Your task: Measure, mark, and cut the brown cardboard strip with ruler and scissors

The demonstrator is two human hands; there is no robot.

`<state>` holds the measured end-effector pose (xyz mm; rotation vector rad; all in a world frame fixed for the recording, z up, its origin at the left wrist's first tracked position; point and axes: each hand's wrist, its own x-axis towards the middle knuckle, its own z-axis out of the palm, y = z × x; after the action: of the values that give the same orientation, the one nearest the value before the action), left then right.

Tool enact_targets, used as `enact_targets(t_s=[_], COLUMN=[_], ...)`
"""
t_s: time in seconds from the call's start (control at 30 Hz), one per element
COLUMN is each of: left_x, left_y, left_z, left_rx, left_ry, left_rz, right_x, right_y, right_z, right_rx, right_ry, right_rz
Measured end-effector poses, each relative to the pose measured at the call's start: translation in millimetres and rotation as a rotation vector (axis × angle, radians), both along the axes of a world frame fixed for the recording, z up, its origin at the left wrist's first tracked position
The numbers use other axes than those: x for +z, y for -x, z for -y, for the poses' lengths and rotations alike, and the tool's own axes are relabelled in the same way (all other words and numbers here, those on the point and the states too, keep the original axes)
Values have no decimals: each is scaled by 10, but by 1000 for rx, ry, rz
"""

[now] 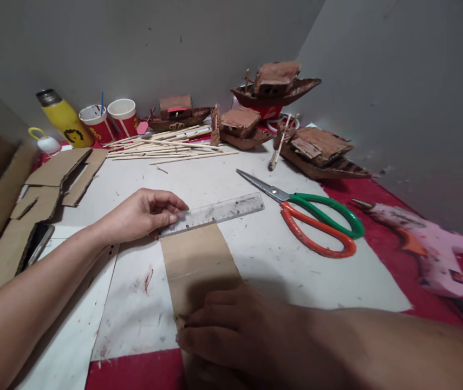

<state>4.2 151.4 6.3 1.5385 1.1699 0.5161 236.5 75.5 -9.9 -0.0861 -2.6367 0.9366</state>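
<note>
My left hand [144,214] pinches the left end of a clear plastic ruler [225,211] between thumb and fingers. The ruler lies slanted across the far end of a brown cardboard strip [199,257]. My right hand [227,325] rests in shadow over the near part of this strip, palm down, its fingers stretched to the left. Part of the strip is hidden under that hand. To the right of the ruler lie large scissors [316,216] with one green and one orange handle, blades slightly parted.
White paper [288,271] covers the red tabletop [137,371]. Thin wooden sticks [166,143], several brown model boats [316,149], paper cups [122,116] and a yellow bottle [64,119] stand behind. Cut cardboard [48,184] lies left, a pink glue gun [430,238] right.
</note>
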Motion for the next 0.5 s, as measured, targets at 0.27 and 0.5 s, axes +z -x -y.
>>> enact_targets(t_s=[0.27, 0.5], left_x=[11, -8], left_y=[-6, 11], left_z=[2, -3], left_rx=[12, -8], left_ry=[-16, 23], left_rz=[-20, 4], right_x=[-10, 2], right_y=[-2, -17], right_z=[-3, -16], right_rx=[-12, 22], right_ry=[-10, 14], right_rz=[-1, 31])
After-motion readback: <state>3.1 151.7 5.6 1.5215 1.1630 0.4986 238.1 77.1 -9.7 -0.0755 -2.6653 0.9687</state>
